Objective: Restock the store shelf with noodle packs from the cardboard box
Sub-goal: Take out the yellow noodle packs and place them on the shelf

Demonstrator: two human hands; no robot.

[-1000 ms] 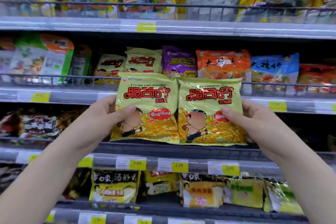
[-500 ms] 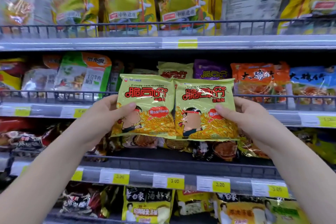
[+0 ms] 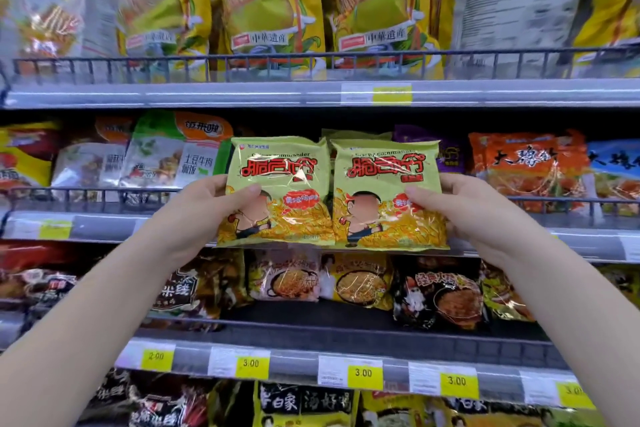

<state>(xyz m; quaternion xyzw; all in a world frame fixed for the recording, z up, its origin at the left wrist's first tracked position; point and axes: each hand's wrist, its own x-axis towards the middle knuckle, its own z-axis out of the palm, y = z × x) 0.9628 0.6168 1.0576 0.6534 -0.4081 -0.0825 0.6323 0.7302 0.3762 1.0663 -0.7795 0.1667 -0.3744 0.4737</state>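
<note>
Closest to the camera are the hands. The left hand pinches the outer edge of the left noodle pack, thumb flat across the front and the other fingers tucked behind where I can't see them. The right hand does the mirror image on the right noodle pack. So neither hand is loose: each is closed round one green pack.

The two packs are upright, side by side, inner edges touching, faces out. I'd guess that's so they go in as a neat front-facing pair.

They're up in the air just in front of the wire rail of the middle shelf, overlapping it, so the next move probably needs a lift over that rail.

Behind them a green top edge peeks out next to a purple pack. It looks like the same product, though it's mostly hidden, which would explain aiming for this spot.

The cardboard box isn't in view.
</note>
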